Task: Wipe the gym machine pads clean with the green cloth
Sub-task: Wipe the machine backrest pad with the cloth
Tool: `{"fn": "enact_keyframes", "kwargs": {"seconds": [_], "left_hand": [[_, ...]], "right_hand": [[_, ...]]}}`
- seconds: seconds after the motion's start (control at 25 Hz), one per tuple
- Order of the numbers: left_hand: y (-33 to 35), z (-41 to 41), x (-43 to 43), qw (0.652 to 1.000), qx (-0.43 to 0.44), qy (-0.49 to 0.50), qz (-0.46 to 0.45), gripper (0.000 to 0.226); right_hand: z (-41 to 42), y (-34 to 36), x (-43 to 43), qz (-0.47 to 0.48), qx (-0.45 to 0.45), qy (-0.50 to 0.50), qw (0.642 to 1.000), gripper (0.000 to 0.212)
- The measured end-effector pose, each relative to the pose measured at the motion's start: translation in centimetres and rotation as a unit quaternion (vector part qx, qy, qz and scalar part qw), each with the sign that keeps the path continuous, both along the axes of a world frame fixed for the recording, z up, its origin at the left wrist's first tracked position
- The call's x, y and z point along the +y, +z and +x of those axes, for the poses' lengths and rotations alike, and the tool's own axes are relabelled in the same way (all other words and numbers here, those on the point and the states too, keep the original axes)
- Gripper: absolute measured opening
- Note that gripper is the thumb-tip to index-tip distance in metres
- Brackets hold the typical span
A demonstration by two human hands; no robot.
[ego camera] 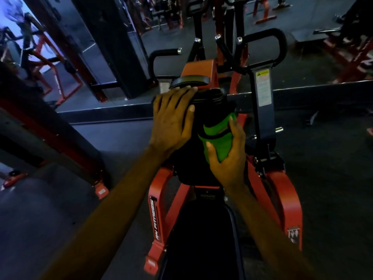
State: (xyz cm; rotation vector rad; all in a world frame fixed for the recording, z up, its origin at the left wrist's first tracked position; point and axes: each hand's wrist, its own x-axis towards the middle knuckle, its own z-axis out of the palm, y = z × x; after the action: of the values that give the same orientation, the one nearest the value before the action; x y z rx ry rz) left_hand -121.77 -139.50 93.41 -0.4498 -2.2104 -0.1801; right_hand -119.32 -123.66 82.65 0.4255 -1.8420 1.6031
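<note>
**Right grip (228, 158) curled on the green cloth (220, 138)**

My fingers and thumb wrap the cloth, pressing it to the right side of the black upright pad (210, 112). My left grip (173, 120) lies released, fingers straight, flat on the pad's upper left. Below them sit the red machine frame (286, 199) and dark seat pad (201, 239).

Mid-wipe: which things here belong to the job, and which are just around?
Job: green cloth, gripped by right hand against the upright pad; left hand flat on that pad; seat pad below.
Just around: black handles; warning label; red frame at left.
</note>
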Motion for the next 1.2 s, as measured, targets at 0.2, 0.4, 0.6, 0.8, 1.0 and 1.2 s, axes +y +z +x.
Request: {"fn": "enact_keyframes", "kwargs": {"seconds": [0.2, 0.4, 0.6, 0.8, 1.0, 1.2], "left_hand": [[0.1, -0.1, 1.9, 0.998, -0.009, -0.006, -0.054, 0.047], [-0.7, -0.8, 2.0, 0.995, 0.022, 0.042, -0.083, 0.048], [-1.2, -1.4, 1.9, 0.993, 0.051, 0.054, -0.087, 0.047], [-1.3, -1.5, 1.9, 0.992, 0.056, 0.069, -0.088, 0.047], [-1.4, -1.5, 2.0, 0.992, 0.064, 0.068, -0.086, 0.048], [-1.3, -1.5, 2.1, 0.991, 0.082, 0.068, -0.083, 0.047]], "right_hand": [[1.8, -3.9, 0.4, 0.0, -0.03, 0.005, 1.0, 0.069], [-0.5, 1.4, 1.0, -0.045, -0.014, 0.03, 0.998, 0.068], [0.3, -6.3, 2.5, -0.012, -0.05, 0.08, 0.996, 0.069], [0.2, -6.4, 2.4, -0.018, -0.051, 0.077, 0.996, 0.069], [-1.5, -0.7, 2.8, 0.001, -0.004, 0.059, 0.998, 0.073], [-0.4, -5.1, 2.3, 0.03, -0.001, 0.058, 0.998, 0.072]]}}
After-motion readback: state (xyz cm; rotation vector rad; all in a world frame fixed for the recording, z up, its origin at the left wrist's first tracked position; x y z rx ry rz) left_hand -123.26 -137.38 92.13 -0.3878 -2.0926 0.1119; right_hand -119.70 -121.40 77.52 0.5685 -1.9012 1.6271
